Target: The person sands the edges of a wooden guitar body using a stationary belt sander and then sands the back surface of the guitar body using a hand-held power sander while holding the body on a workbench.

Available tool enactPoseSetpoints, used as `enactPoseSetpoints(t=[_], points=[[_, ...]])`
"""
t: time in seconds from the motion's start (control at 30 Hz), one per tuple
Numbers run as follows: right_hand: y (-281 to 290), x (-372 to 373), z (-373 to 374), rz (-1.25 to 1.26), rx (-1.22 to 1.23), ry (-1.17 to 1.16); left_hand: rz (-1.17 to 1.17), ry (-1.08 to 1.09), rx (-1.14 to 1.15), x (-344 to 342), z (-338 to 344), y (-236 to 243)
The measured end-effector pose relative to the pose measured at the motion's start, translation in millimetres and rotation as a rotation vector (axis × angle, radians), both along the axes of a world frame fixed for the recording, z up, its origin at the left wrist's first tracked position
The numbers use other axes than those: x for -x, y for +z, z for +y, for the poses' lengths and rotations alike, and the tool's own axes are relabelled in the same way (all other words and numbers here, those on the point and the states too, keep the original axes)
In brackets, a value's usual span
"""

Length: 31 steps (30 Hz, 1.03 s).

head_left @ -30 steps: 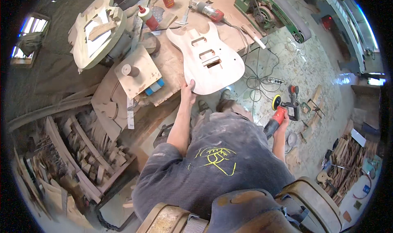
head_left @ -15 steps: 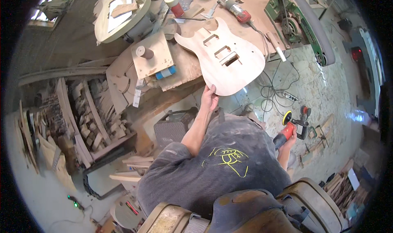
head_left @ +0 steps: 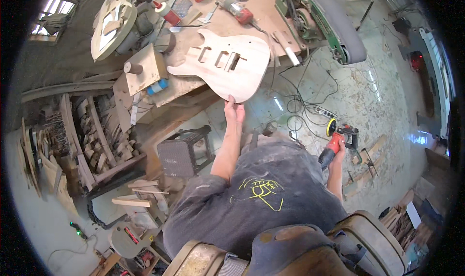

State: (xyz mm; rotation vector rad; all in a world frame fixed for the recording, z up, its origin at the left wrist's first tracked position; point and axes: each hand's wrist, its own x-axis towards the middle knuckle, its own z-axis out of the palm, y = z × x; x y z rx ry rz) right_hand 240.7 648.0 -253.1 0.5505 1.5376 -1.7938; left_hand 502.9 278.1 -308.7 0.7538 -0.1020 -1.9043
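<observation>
My left hand (head_left: 234, 113) grips the rounded lower edge of a pale wooden guitar body (head_left: 242, 79). Its fingers are closed on the rim, the thumb on top. The body has two horns, several routed cavities and small holes, and its far part overlaps the workbench (head_left: 261, 4); whether it rests there I cannot tell. Off to the right, my right hand (head_left: 339, 152) is wrapped round a red and black power sander (head_left: 334, 144). A round yellow-edged pad (head_left: 332, 127) on its head faces left, apart from the guitar body.
Near the bench's left side are a wooden block with a round knob (head_left: 145, 71), a glue bottle (head_left: 167, 14) and another guitar body (head_left: 114, 26). A red-tipped power tool (head_left: 236, 9) and green belt sander (head_left: 310, 21) stand beyond. Cables (head_left: 300, 106) cross the floor; a woven stool (head_left: 179, 155) stands left.
The guitar body has turned, its horns now pointing more to the left, and sits further left in view. The whole scene has shifted left. Both hands keep their holds.
</observation>
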Motion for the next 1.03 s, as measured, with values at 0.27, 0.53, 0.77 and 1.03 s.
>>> enactPoseSetpoints(t=[0.27,0.53,0.77,1.03], points=[[4.2,5.4,15.3,-0.051,0.051,-0.032,0.006,-0.365,-0.085,-7.2,-32.7,-27.9],[-2.8,-8.9,32.7,-0.056,-0.024,-0.101,-0.248,-0.356,-0.004,-16.6,-104.7,-23.5],[-22.2,-45.4,41.7,-0.097,0.056,-0.15,0.023,-0.137,0.018,13.0,-57.5,-19.3],[-5.6,-79.2,13.9,-0.061,-0.048,-0.022,0.221,-0.022,-0.095,32.4,-65.7,-24.1]])
